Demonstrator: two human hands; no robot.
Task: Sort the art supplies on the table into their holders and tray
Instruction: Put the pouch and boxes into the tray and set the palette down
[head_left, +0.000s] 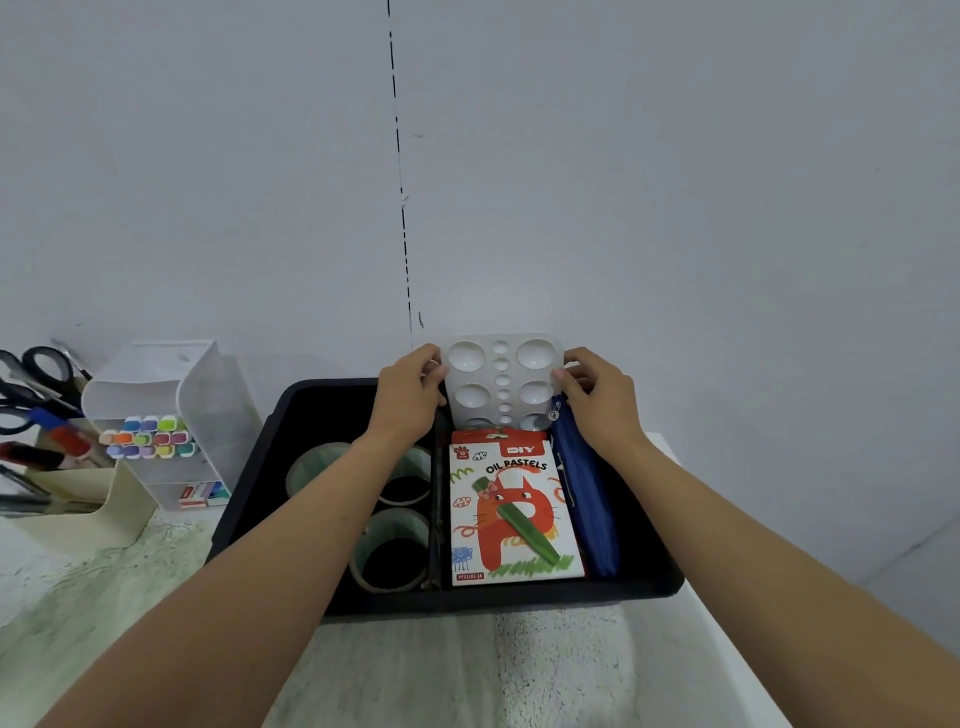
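Both hands are on the white paint palette (501, 382) here, the left hand (410, 400) pinching its left edge and the right hand (597, 397) pinching its right edge, fingers of each closed onto the rim with thumbs showing on the front face. The palette stands tilted up at the far end of the black tray (249, 483), its lower part dipping behind the oil pastels box (514, 509), which lies flat in the tray's right compartment. Just right of that box, still inside the tray, a blue zip pouch (584, 488) runs lengthwise, its zip pull up near the right hand. In the tray's left compartment sit rolls of tape (389, 551), pale green inside, partly hidden under the left forearm. Off to the left of the tray stands a clear marker holder (171, 415) with colourful marker caps (148, 436) showing and a small pack at its base. Further left of the tray, a cream desk caddy (88, 514) holds scissors (36, 374) and pens. The tray rests on a pale speckled table (467, 670), against a plain grey wall (675, 182).
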